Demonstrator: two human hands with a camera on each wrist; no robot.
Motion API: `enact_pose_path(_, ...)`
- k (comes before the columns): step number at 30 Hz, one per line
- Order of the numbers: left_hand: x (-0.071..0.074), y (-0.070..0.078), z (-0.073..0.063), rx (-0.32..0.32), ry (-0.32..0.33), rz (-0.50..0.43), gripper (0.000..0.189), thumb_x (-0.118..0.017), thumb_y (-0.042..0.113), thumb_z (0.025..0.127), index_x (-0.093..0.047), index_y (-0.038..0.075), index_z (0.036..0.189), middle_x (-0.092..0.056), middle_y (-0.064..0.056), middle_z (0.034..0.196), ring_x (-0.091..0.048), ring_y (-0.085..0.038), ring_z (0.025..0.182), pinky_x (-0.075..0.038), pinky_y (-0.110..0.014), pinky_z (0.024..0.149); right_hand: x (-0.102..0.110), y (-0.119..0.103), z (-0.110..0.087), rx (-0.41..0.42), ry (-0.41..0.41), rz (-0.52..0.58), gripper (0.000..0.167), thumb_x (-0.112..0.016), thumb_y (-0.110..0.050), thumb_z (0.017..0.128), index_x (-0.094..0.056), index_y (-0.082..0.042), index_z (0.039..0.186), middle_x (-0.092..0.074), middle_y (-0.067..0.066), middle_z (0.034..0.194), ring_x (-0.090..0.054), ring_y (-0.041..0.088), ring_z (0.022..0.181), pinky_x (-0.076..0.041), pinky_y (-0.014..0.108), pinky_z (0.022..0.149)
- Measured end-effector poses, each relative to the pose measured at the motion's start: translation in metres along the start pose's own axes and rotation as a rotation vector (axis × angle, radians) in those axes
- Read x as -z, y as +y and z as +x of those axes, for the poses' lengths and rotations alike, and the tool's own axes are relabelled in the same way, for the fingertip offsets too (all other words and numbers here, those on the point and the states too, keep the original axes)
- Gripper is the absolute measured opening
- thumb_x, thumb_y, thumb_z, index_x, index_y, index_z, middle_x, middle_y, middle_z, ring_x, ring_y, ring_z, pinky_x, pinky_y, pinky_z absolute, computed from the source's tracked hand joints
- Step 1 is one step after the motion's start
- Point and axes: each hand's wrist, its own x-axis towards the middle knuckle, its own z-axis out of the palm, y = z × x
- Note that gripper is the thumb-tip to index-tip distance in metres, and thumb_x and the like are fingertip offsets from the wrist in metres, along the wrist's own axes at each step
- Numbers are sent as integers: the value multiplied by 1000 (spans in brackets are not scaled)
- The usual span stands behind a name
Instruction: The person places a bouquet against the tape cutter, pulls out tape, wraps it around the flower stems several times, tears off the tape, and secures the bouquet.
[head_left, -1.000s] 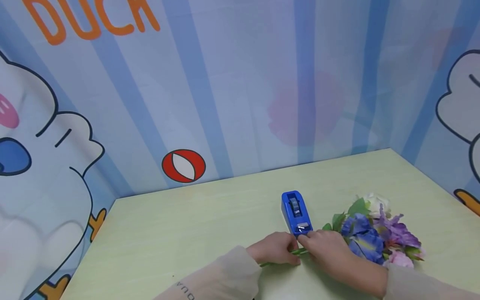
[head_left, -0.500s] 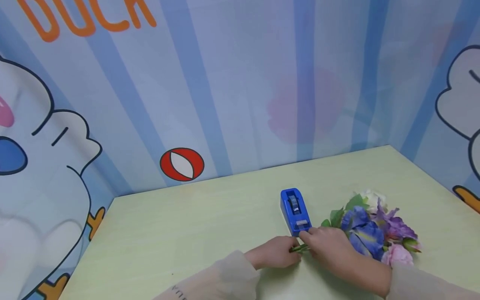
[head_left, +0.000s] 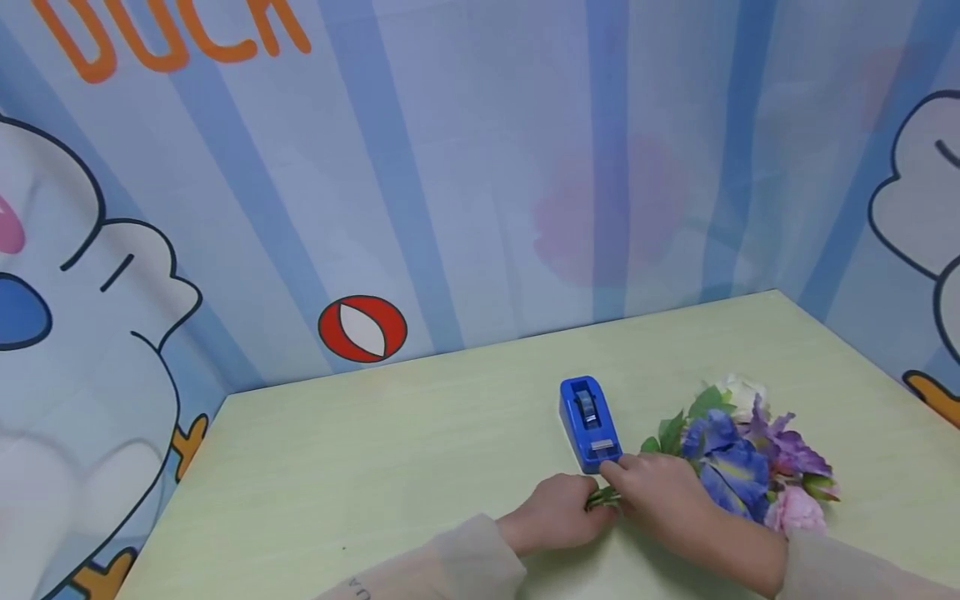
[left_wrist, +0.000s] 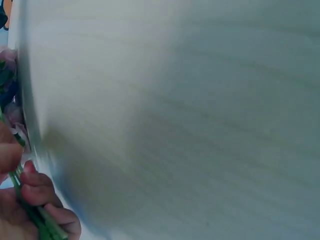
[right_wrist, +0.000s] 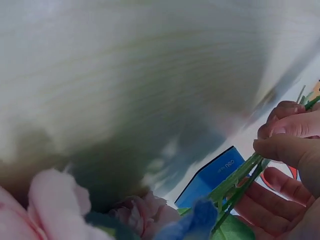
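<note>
A bouquet of artificial flowers [head_left: 731, 475], with blue, purple, pink and white blooms, lies toward the right in the head view. My left hand [head_left: 562, 510] grips the lower part of its green stems [left_wrist: 41, 220], fingers curled round them. Close by, my right hand [head_left: 667, 500] holds the stems higher up, just below the leaves. Thumb and fingers close around the stems [right_wrist: 235, 180] in the right wrist view. Just beyond the hands stands a blue tape dispenser [head_left: 588, 425], its cutter end right at my right fingertips.
The pale yellow-green table [head_left: 390, 450] extends to the left and behind the dispenser. A printed cloth backdrop [head_left: 480, 208] with blue stripes and cartoon figures rises along the table's back and sides.
My left hand has shifted slightly right along the stems, closer to the right hand, and its fingers have wrapped round them. The right hand stays nearly in place; the view tilts slightly.
</note>
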Motion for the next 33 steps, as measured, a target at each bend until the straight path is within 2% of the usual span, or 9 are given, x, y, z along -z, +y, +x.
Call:
enact_pose_path(4,-1,3,-1,-6,44,26,34,-54,22,90,-40,14,60,-33,9,51,-32,-6,46,-26,-19,44,-2,-1,-1,6,24,-17,32,-76,-5,55,-51,-15,73,-42,-7,58,-39,11,45,-28,25,37)
enact_pose_path(7,-3,5,-2,-3,63,8,33,-54,18,88,-40,14,58,-33,9,50,-32,-5,46,-26,-18,44,-4,-1,-2,22,49,-34,31,-75,-5,55,-51,-15,72,-41,-6,57,-38,11,44,-29,25,37)
enact_pose_path(14,-5,8,-2,50,50,-115,30,-57,17,86,-45,13,60,-37,8,52,-35,-6,47,-28,-19,46,-11,0,-4,65,162,-48,35,-76,0,51,-48,-14,68,-36,-6,54,-34,11,42,-26,24,38)
enact_pose_path(20,-3,7,-2,79,3,-245,20,-58,21,85,-54,10,68,-43,6,58,-39,-8,54,-31,-20,51,-15,2,-5,91,253,-79,30,-67,2,55,-46,-12,70,-35,-5,52,-33,12,40,-22,24,36)
enact_pose_path(22,-1,7,-1,92,-28,-325,20,-55,22,88,-57,8,73,-46,5,61,-40,-8,55,-32,-20,53,-16,2,-5,98,268,-85,28,-66,1,57,-46,-11,71,-33,-5,52,-31,11,40,-21,23,36)
enact_pose_path(25,1,6,0,126,-61,-500,26,-49,19,90,-58,2,74,-47,4,60,-37,-9,52,-30,-20,52,-16,3,-4,107,267,-86,33,-72,-2,57,-45,-11,73,-33,-5,51,-30,10,40,-20,22,36)
enact_pose_path(27,2,7,0,156,-66,-626,30,-45,15,90,-58,-5,73,-47,3,57,-35,-9,49,-29,-20,51,-16,3,-4,112,270,-92,37,-76,-4,56,-45,-12,73,-32,-6,51,-29,9,39,-20,21,36)
enact_pose_path(29,3,8,1,189,-58,-701,32,-44,14,89,-60,-9,75,-48,2,57,-34,-10,48,-27,-20,51,-16,3,-4,119,274,-93,37,-76,-6,56,-44,-12,73,-33,-6,50,-29,9,39,-19,21,36)
enact_pose_path(33,4,8,0,245,-64,-743,31,-43,12,91,-63,-10,82,-51,3,59,-34,-10,49,-28,-19,52,-16,4,-4,134,284,-98,12,-56,-10,75,-44,-11,73,-32,-6,50,-28,8,38,-19,21,36)
